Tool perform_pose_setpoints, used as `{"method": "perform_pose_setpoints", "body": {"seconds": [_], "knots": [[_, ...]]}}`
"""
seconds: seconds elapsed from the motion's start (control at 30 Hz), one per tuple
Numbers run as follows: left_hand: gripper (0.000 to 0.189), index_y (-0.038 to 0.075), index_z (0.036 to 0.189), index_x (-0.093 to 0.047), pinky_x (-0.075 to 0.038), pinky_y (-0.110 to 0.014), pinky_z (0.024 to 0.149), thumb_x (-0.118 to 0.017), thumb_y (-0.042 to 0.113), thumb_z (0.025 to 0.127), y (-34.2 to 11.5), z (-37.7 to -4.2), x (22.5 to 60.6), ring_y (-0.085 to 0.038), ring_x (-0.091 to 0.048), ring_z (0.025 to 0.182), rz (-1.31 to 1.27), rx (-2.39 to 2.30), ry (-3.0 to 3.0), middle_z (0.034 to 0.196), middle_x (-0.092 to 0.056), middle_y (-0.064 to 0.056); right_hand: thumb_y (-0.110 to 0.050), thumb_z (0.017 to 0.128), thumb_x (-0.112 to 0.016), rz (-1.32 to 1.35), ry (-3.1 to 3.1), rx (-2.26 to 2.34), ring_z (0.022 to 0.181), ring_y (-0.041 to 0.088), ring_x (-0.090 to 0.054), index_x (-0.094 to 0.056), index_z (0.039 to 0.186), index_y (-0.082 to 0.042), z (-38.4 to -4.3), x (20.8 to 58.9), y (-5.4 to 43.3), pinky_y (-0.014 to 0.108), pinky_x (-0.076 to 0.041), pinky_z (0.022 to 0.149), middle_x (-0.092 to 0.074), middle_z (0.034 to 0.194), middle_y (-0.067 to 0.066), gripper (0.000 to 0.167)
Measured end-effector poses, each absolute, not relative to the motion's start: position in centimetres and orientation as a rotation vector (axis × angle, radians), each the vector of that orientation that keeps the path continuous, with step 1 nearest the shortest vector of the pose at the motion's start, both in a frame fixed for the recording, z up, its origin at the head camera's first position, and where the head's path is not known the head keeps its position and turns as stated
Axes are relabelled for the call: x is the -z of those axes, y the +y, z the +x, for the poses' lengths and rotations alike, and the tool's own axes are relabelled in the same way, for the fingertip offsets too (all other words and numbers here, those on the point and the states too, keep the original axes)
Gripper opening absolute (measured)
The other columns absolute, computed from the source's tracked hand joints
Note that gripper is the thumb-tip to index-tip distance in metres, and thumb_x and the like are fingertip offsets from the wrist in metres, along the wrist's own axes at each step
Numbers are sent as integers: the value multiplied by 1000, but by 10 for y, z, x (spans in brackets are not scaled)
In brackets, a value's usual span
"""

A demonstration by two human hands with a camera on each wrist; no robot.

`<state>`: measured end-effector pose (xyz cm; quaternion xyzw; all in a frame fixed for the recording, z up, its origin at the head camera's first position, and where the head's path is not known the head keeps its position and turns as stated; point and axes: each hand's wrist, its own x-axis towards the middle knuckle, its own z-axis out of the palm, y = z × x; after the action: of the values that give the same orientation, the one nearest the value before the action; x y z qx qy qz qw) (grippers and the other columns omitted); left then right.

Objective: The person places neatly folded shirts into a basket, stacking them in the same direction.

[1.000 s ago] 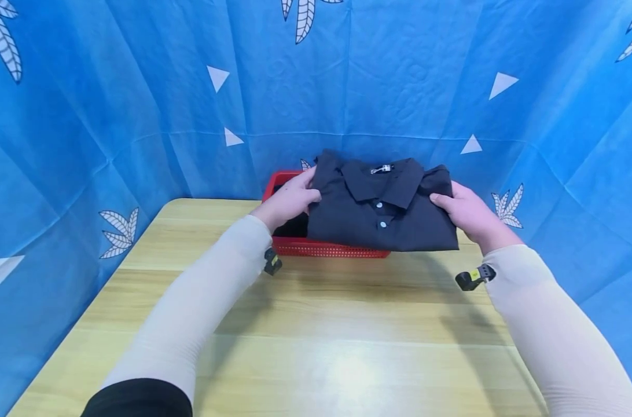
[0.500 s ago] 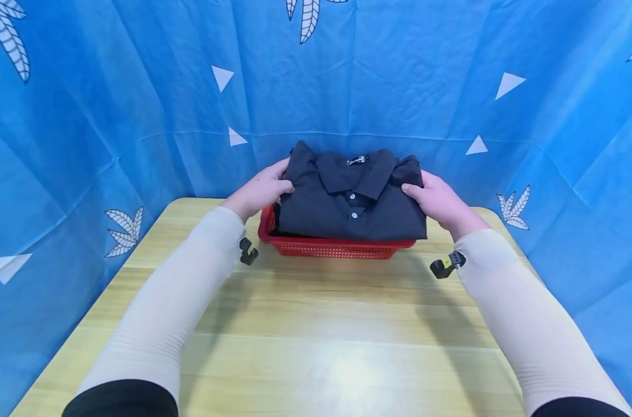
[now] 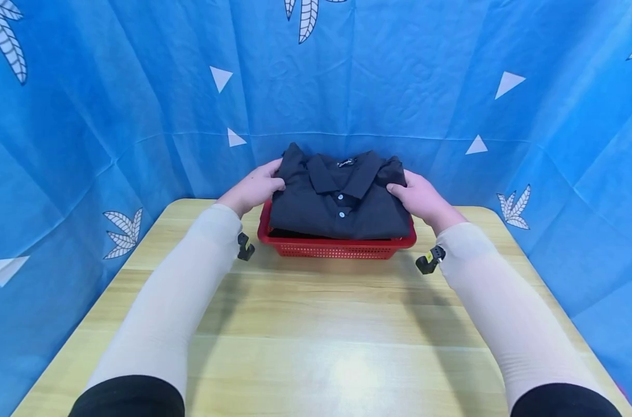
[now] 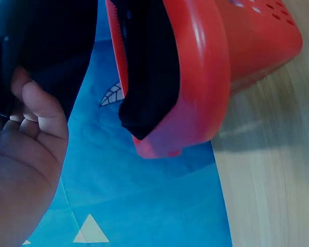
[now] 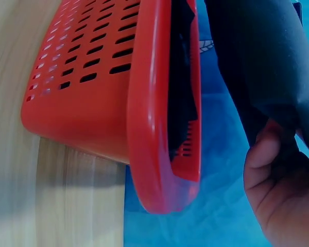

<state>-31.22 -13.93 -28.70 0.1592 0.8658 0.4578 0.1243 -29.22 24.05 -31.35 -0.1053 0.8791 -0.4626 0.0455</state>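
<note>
A folded black polo shirt (image 3: 342, 200) with collar and white buttons hangs above the red plastic basket (image 3: 337, 248) in the head view. My left hand (image 3: 256, 186) pinches its left edge, thumb in front. On the right edge my right hand (image 3: 419, 197) grips it the same way. Both wrist views show a gap between the shirt and the basket's rim. Black cloth (image 4: 152, 72) lies inside the basket in the left wrist view; black cloth (image 5: 180, 77) shows there in the right wrist view too. Fingers behind the shirt are partly hidden.
The basket stands at the far edge of a light wooden table (image 3: 316, 324). Close behind hangs a blue curtain (image 3: 399, 75) with white leaf and triangle prints, which also runs along both sides.
Both hands have carried the shirt leftward, from beyond the basket's right end to over its middle. Over the last half second the shift is small. The basket has stayed put.
</note>
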Motion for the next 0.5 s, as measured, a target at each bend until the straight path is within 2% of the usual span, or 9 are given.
{"method": "perform_pose_setpoints", "body": {"seconds": [0.17, 0.4, 0.5], "knots": [[71, 32, 163, -19, -28, -47, 116, -46, 13, 100, -142, -317, 292, -22, -27, 143, 453, -1320, 2559, 165, -23, 2, -28, 106, -51, -315, 2761, 1359, 133, 31, -46, -50, 145, -10, -300, 319, 237, 51, -36, 111, -52, 144, 15, 43], [70, 31, 163, -19, -42, -49, 101, -45, 12, 101, -138, -322, 309, -28, -37, 134, 442, -1306, 2578, 161, -30, -3, -27, 107, -47, -339, 2902, 1164, 134, 35, -45, -49, 143, -7, -310, 337, 234, 53, -35, 111, -51, 144, 18, 41], [71, 32, 163, -17, -39, -50, 108, -45, 13, 101, -136, -325, 316, -26, -33, 140, 434, -1272, 2604, 164, -25, -2, -26, 107, -47, -331, 2926, 1139, 135, 36, -45, -50, 142, -7, -311, 343, 233, 54, -35, 111, -51, 144, 19, 40]]}}
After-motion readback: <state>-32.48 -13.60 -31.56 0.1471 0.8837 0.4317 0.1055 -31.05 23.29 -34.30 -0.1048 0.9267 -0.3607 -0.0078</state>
